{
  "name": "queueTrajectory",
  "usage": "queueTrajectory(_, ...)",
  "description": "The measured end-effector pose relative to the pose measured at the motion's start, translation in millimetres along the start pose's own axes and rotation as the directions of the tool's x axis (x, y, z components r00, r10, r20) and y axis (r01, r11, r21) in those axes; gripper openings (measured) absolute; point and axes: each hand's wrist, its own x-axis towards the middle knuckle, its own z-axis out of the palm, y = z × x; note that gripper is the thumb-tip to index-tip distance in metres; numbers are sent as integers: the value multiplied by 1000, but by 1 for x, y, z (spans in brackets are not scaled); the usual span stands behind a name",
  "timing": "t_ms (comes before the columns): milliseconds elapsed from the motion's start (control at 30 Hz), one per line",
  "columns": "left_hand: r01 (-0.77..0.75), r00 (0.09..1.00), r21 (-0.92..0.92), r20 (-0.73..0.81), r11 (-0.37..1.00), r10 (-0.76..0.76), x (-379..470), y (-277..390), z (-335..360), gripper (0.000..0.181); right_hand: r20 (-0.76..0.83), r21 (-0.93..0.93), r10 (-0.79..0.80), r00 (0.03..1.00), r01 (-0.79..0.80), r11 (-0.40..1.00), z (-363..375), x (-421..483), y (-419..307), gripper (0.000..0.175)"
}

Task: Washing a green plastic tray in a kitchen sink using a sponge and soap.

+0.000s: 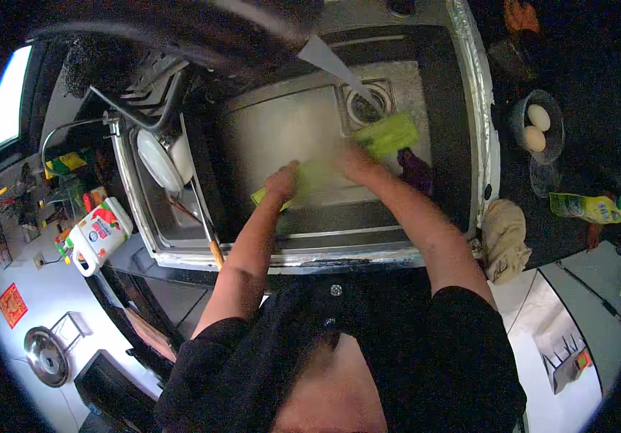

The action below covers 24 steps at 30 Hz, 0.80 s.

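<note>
Inside a stainless steel sink [294, 119] both of my hands grip light green cloth [313, 178], which is blurred between them. My left hand [282, 181] is closed around it, with a corner showing past the fist. My right hand [358, 162] is smeared by motion and looks closed on the cloth too. Next to the right hand lies a green piece [389, 134]; whether it is part of the same cloth I cannot tell. Beside it sits a dark purple item [416, 170], perhaps a cloth. A pale tapering streak [337, 70], possibly running water, ends near the drain [367, 103].
Left, a smaller basin holds white bowls [160, 159], and a wooden-handled utensil [215, 251] leans across its edge. A white jug [102, 235] stands beyond. On the right counter are a bowl with two eggs [538, 127], a beige cloth [505, 241] and a yellow-green pouch [592, 208].
</note>
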Motion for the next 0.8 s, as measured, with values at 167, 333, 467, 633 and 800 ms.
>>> queueTrajectory(167, 88, 992, 16, 84, 996, -89, -8, 27, -30, 29, 96, 222, 141, 985, -159, 962, -71, -28, 14, 21)
queueTrajectory(333, 117, 991, 7, 71, 993, -117, -4, 16, -17, 30, -24, -131, 237, 971, -238, 962, -87, -32, 45, 21)
queueTrajectory(467, 94, 995, 1, 44, 996, -94, -2, 18, -16, 34, 138, -312, 253, 958, -200, 929, -43, -19, -2, 17)
queueTrajectory(633, 64, 994, 74, 85, 995, -70, -8, 12, -19, 38, 316, -215, 79, 946, -10, 977, -64, -8, -6, 18)
queueTrajectory(800, 59, 997, 16, 45, 998, -59, -8, 19, -21, 38, 82, -440, 516, 853, -433, 787, -127, -47, 58, 15)
